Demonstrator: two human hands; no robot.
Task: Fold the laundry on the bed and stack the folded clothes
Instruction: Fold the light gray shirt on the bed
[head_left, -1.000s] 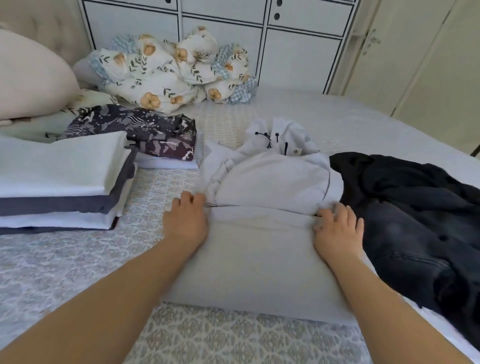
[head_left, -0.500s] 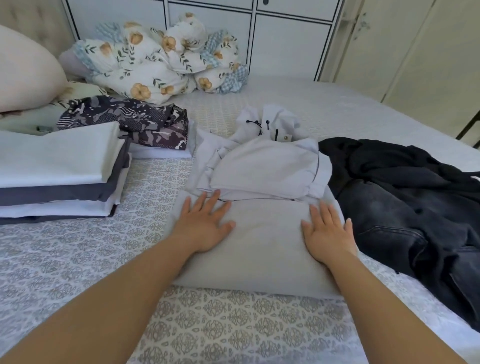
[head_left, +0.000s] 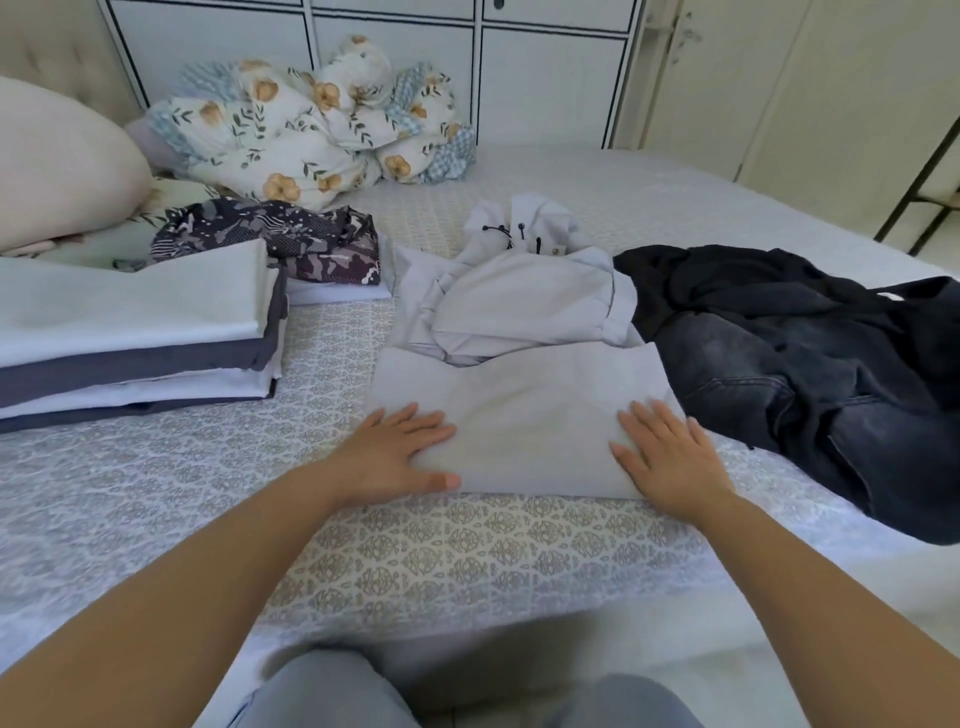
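Pressing down flat, both hands sit on the near end of the pale grey hoodie (head_left: 519, 415), and both forearms reach forward from the bottom corners of the view, over the person's grey-clad knees (head_left: 332, 696). The left hand (head_left: 400, 452) lies palm down on the garment's near left corner, fingers straight and together, thumb stretched along the near folded edge. The right hand (head_left: 667, 457) mirrors it on the near right corner, fingers straight and slightly spread, holding nothing, just flat on the cloth. The hoodie rests in the middle of the bed (head_left: 467, 561), on its patterned cover, its lower part folded into a smooth rectangle, sleeves and body bunched beyond that, the hood with dark drawcords at the far end. Just to the right, touching the hoodie's edge, sprawls a heap of dark clothes (head_left: 810, 353), unfolded, with black denim showing. Over on the left, well apart from the hands, stands a stack of folded clothes (head_left: 130, 332) in white and dark grey layers. Behind it, a folded dark patterned garment (head_left: 270, 244) sits on a white piece. A cream pillow (head_left: 57, 166) is at far left, a crumpled floral duvet (head_left: 306, 130) lies at the head of the bed, and white cabinets (head_left: 395, 47) stand beyond.
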